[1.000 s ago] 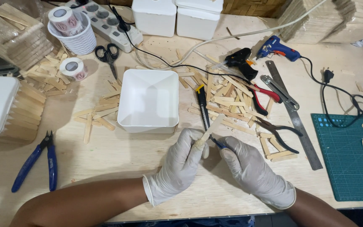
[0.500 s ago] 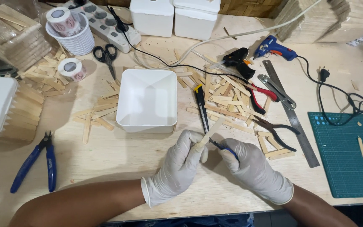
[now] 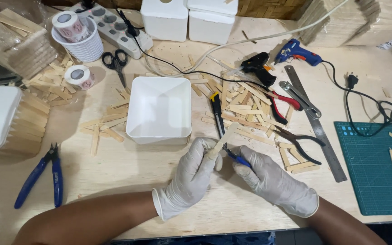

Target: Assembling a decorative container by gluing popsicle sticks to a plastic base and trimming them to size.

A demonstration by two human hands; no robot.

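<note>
Head view: your gloved left hand (image 3: 191, 174) pinches a wooden stick (image 3: 223, 138) just below the white tub (image 3: 159, 109). Your right hand (image 3: 273, 181) grips blue-handled cutters (image 3: 236, 158) touching the stick.

Hands at the near edge of the table (image 3: 128, 177), tools spread behind and beside them.
The left hand (image 3: 191, 174) and right hand (image 3: 271, 179) meet in front of the square tub (image 3: 159, 109), a wooden stick (image 3: 223, 136) rising between them. Loose sticks (image 3: 246, 102) lie right of the tub, pliers (image 3: 300, 145) among them (partly overlapping). A metal ruler (image 3: 314, 122) lies further right, then the cutting mat (image 3: 377, 168). Two glue guns (image 3: 257, 66) rest behind the pile. Side cutters (image 3: 41, 174) lie far left; scissors (image 3: 116, 63) and a power strip (image 3: 114, 27) sit behind the tub.
</note>
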